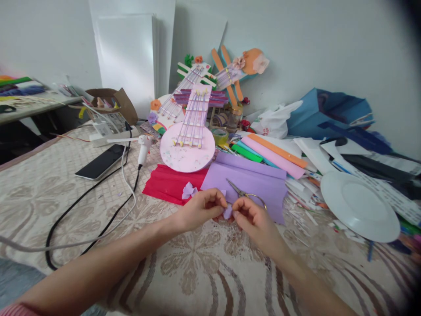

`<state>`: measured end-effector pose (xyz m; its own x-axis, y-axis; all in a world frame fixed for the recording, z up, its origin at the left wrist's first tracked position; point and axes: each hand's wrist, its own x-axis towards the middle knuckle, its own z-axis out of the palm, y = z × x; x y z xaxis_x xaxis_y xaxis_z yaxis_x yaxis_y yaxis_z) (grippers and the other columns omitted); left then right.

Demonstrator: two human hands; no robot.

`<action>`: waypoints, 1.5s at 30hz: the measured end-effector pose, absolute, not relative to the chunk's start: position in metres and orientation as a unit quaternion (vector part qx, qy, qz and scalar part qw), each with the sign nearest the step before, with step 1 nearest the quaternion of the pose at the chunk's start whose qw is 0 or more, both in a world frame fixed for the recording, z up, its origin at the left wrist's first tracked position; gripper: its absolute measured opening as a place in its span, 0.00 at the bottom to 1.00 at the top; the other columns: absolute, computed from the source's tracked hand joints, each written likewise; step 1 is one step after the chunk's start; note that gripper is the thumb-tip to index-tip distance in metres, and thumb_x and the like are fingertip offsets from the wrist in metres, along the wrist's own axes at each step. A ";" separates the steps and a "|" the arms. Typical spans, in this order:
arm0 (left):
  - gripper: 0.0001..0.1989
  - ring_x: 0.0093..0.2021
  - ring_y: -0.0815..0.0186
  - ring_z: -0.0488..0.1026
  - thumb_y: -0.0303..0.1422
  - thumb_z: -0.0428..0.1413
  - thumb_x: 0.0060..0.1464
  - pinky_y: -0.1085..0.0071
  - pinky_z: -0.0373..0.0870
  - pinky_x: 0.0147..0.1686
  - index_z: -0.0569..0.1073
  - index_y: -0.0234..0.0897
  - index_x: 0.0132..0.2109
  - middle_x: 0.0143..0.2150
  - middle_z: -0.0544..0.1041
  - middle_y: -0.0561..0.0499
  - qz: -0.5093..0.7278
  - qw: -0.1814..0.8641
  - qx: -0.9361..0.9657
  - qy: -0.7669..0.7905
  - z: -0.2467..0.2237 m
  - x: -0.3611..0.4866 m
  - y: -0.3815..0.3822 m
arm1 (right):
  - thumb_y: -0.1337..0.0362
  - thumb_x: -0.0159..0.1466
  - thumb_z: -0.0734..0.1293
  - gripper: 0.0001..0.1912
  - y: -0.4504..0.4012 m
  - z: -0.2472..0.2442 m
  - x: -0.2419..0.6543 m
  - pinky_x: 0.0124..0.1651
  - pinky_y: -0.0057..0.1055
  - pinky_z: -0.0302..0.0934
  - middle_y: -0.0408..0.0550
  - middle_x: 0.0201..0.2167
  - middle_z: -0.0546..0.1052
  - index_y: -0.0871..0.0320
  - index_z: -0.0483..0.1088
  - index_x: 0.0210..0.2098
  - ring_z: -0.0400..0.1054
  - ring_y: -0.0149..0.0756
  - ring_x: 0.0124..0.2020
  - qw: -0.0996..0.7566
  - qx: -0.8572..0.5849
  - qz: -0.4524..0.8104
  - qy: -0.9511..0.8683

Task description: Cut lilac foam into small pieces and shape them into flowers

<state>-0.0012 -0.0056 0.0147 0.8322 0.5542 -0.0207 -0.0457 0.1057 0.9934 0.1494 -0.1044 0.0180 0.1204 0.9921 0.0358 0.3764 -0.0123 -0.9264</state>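
Between my fingertips is a small lilac crepe paper petal. My left hand pinches it from one side, and my right hand pinches its other edge. Just behind my hands lies a sheet of lilac crepe paper, with a pair of scissors resting on it. A lilac paper flower sits on the red crepe paper, left of my left hand. Behind these, a pink round-bodied craft instrument with strings leans against other decorated ones.
A hot glue gun and a phone lie at left among looping cables. On the right are a white plate, paper scraps, rolled coloured paper and a blue bag. A cardboard box stands at the back left.
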 end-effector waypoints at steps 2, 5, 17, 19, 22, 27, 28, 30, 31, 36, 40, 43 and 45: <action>0.05 0.26 0.74 0.67 0.28 0.54 0.49 0.75 0.65 0.28 0.69 0.31 0.35 0.26 0.69 0.53 0.205 0.707 0.646 0.203 0.016 -0.001 -0.006 | 0.72 0.59 0.58 0.06 -0.105 0.016 0.149 0.29 0.26 0.56 0.41 0.29 0.67 0.56 0.61 0.35 0.62 0.30 0.28 0.455 -0.604 0.350 -0.554; 0.06 0.26 0.73 0.67 0.27 0.53 0.49 0.75 0.65 0.28 0.70 0.30 0.36 0.27 0.69 0.52 0.217 0.687 0.658 0.218 0.017 -0.001 -0.007 | 0.74 0.59 0.57 0.09 -0.106 0.015 0.150 0.29 0.25 0.57 0.41 0.30 0.66 0.54 0.62 0.36 0.63 0.30 0.30 0.468 -0.600 0.317 -0.566; 0.07 0.30 0.71 0.69 0.25 0.51 0.50 0.73 0.66 0.33 0.70 0.30 0.37 0.31 0.71 0.50 0.271 0.644 0.687 0.201 0.017 -0.002 -0.009 | 0.76 0.57 0.60 0.11 -0.103 0.011 0.150 0.38 0.30 0.59 0.44 0.35 0.69 0.55 0.65 0.36 0.64 0.33 0.36 0.450 -0.596 0.189 -0.638; 0.08 0.32 0.70 0.70 0.25 0.52 0.50 0.72 0.67 0.36 0.71 0.30 0.39 0.32 0.72 0.49 0.265 0.642 0.691 0.201 0.017 -0.003 -0.009 | 0.75 0.57 0.60 0.10 -0.103 0.010 0.150 0.38 0.31 0.59 0.45 0.35 0.69 0.55 0.65 0.36 0.65 0.34 0.35 0.455 -0.600 0.183 -0.632; 0.08 0.35 0.68 0.71 0.24 0.52 0.49 0.71 0.67 0.38 0.71 0.31 0.39 0.34 0.73 0.48 0.265 0.624 0.705 0.209 0.015 -0.003 -0.008 | 0.74 0.58 0.61 0.09 -0.103 0.009 0.150 0.38 0.31 0.60 0.45 0.35 0.69 0.55 0.65 0.35 0.65 0.34 0.34 0.457 -0.604 0.186 -0.626; 0.08 0.35 0.68 0.70 0.26 0.55 0.48 0.71 0.67 0.37 0.71 0.32 0.39 0.35 0.73 0.47 0.271 0.609 0.717 0.207 0.011 -0.003 -0.009 | 0.71 0.59 0.62 0.05 -0.103 0.011 0.150 0.38 0.32 0.60 0.46 0.34 0.70 0.55 0.65 0.34 0.65 0.36 0.36 0.472 -0.600 0.181 -0.621; 0.08 0.34 0.68 0.70 0.26 0.55 0.48 0.71 0.67 0.37 0.70 0.32 0.38 0.35 0.73 0.47 0.271 0.609 0.716 0.206 0.011 -0.003 -0.010 | 0.71 0.60 0.62 0.05 -0.103 0.011 0.150 0.38 0.33 0.60 0.46 0.34 0.70 0.55 0.65 0.34 0.65 0.36 0.36 0.473 -0.599 0.178 -0.621; 0.07 0.34 0.69 0.70 0.27 0.55 0.48 0.72 0.67 0.37 0.70 0.32 0.37 0.35 0.73 0.48 0.273 0.606 0.717 0.209 0.011 -0.003 -0.011 | 0.71 0.60 0.62 0.05 -0.103 0.012 0.150 0.38 0.32 0.59 0.46 0.33 0.70 0.55 0.65 0.33 0.65 0.36 0.36 0.474 -0.596 0.172 -0.625; 0.07 0.34 0.69 0.70 0.27 0.55 0.48 0.72 0.67 0.36 0.70 0.32 0.37 0.34 0.73 0.48 0.276 0.603 0.718 0.212 0.012 -0.003 -0.011 | 0.71 0.59 0.62 0.05 -0.103 0.013 0.150 0.38 0.32 0.59 0.46 0.33 0.70 0.55 0.65 0.33 0.65 0.36 0.36 0.474 -0.594 0.171 -0.627; 0.05 0.32 0.70 0.68 0.30 0.55 0.50 0.73 0.65 0.34 0.70 0.31 0.33 0.31 0.72 0.49 0.289 0.595 0.719 0.215 0.014 -0.003 -0.010 | 0.73 0.59 0.62 0.07 -0.103 0.013 0.148 0.37 0.31 0.60 0.46 0.35 0.69 0.55 0.65 0.34 0.65 0.35 0.35 0.468 -0.586 0.183 -0.636; 0.05 0.32 0.70 0.68 0.30 0.54 0.51 0.74 0.65 0.34 0.70 0.31 0.34 0.32 0.71 0.49 0.285 0.596 0.718 0.219 0.013 -0.003 -0.009 | 0.72 0.59 0.61 0.06 -0.103 0.013 0.149 0.38 0.32 0.60 0.46 0.34 0.70 0.55 0.66 0.34 0.65 0.36 0.37 0.478 -0.584 0.170 -0.634; 0.07 0.34 0.69 0.68 0.29 0.55 0.50 0.73 0.66 0.35 0.69 0.32 0.37 0.34 0.71 0.49 0.279 0.595 0.724 0.210 0.012 -0.003 -0.011 | 0.71 0.60 0.62 0.05 -0.103 0.014 0.149 0.38 0.33 0.59 0.46 0.33 0.71 0.55 0.66 0.33 0.65 0.37 0.37 0.475 -0.586 0.162 -0.636; 0.07 0.34 0.69 0.68 0.29 0.56 0.49 0.73 0.66 0.36 0.69 0.33 0.38 0.35 0.71 0.49 0.275 0.595 0.727 0.202 0.012 -0.003 -0.012 | 0.70 0.60 0.62 0.05 -0.103 0.015 0.149 0.38 0.33 0.59 0.46 0.33 0.71 0.55 0.67 0.32 0.65 0.37 0.37 0.472 -0.586 0.162 -0.638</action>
